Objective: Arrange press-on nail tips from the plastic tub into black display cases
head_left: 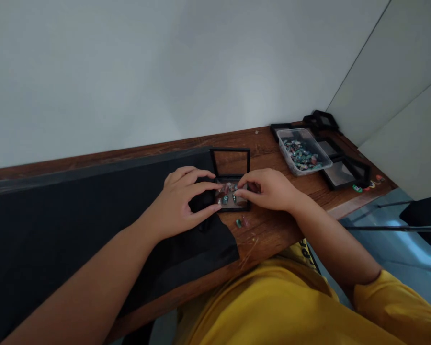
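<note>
A small black-framed display box (231,209) lies on the wooden table with its clear-windowed lid (231,163) raised at the back. Several small glossy pieces, shaped like press-on nails (225,199), lie inside it, green and reddish. My left hand (183,201) has its fingers spread, with the fingertips at the box's left side. From the right, my right hand (269,189) reaches over the box. Its thumb and forefinger are nearly together beside a green piece (234,197); whatever is between them is too small to make out. Just in front of the box lie a green piece (239,223) and a pinkish one (245,221).
Right of the box stands a clear plastic tub (290,165) heaped with similar pieces. More black frames (345,172) lie around it. Small colourful items (371,184) sit by the table's right end. A black cloth (75,211) covers the left side, and a pale wall rises behind.
</note>
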Motion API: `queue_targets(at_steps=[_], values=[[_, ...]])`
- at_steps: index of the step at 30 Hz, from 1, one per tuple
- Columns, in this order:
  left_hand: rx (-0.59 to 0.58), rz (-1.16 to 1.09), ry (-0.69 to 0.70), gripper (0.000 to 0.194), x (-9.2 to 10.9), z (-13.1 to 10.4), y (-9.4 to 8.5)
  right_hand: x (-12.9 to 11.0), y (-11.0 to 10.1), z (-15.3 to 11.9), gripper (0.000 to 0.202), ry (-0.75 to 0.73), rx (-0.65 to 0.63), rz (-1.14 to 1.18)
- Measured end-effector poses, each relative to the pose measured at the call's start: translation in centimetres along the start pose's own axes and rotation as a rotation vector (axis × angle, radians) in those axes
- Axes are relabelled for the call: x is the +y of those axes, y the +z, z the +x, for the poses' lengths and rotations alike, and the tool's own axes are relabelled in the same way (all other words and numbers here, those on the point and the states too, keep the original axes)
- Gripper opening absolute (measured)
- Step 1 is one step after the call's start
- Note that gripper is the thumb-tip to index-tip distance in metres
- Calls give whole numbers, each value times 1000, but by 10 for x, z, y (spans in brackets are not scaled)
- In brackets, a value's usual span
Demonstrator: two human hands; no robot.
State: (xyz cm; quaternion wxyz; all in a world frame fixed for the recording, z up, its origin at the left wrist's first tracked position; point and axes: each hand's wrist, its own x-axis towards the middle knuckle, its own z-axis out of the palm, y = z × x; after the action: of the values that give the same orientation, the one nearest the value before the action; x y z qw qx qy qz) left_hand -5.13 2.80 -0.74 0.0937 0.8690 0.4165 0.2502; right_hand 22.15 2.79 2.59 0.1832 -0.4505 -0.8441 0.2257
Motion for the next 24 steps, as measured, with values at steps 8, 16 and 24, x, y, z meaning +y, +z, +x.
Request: queue_targets(at_steps=[8, 16, 24], values=[[-2, -32, -5, 26, -4, -1, 2, 9, -21, -3, 39, 102, 189, 127], [-27, -84, -22, 38, -8, -1, 1, 12, -34, -6, 16, 267, -165, -27], [-78, -91, -32, 49, -7, -1, 0, 10, -34, -5, 19, 231, -296, -40]])
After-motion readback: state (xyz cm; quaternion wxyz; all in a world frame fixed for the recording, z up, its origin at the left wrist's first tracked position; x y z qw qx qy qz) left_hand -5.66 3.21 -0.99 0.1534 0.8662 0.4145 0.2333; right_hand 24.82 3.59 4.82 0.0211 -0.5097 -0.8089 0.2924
